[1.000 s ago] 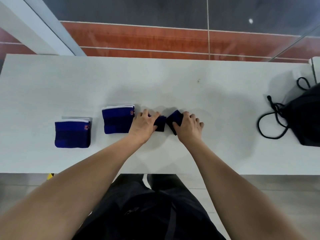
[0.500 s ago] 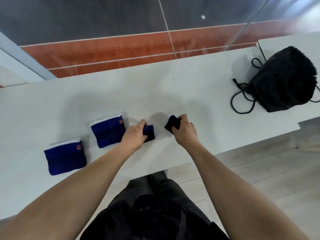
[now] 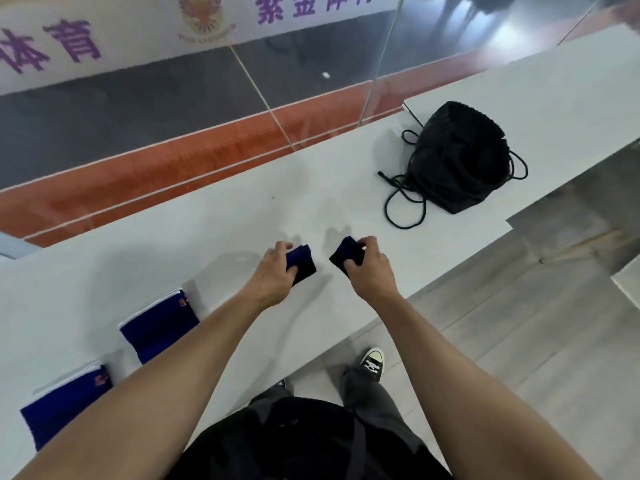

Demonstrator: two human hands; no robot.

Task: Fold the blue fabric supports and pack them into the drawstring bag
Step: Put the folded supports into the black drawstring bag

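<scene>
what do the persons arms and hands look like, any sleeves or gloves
Both arms are bare from the hands to the bottom of the frame, with no sleeve in view. The left hand and right hand wear no gloves, and no rings, watch or wristband show on either.

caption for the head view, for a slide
Each hand, left and right, grips a small folded blue support; drawstring bag waits nearby.

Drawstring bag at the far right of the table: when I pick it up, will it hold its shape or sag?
The drawstring bag will probably sag: it sits slumped and creased on the table. Its cords lie in loose loops, so they would likely dangle and might snag. It looks light, though what is inside cannot be seen.
</scene>
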